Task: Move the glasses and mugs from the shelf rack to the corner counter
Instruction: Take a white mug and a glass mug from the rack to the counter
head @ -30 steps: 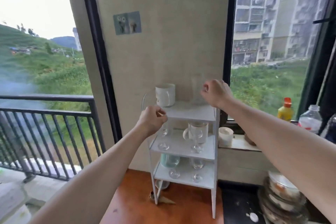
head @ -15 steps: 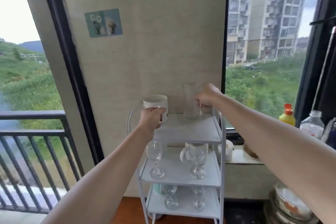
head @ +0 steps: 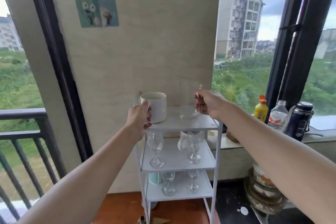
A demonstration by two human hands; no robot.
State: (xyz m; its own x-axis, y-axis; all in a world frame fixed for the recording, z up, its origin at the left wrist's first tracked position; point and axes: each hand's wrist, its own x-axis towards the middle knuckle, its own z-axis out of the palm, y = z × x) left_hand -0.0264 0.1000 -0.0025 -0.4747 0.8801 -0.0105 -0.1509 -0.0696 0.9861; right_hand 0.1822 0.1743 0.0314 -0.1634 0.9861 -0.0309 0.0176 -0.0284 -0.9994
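Both hands have closed since a moment ago: left hand [head: 139, 118] grasping the mug [head: 156, 106], right hand [head: 209, 103] the glass [head: 189, 102], its handle hidden by fingers [head: 199, 103].

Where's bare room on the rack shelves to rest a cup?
Top shelf: bare strip in front of the white mug and clear glass, both in grip. Middle shelf: gap between the two wine glasses, pitcher crowding the back right. Bottom shelf: crowded.

beige wall [head: 145, 51] | black-framed windows [head: 283, 63] | daylight | orange floor [head: 123, 207]
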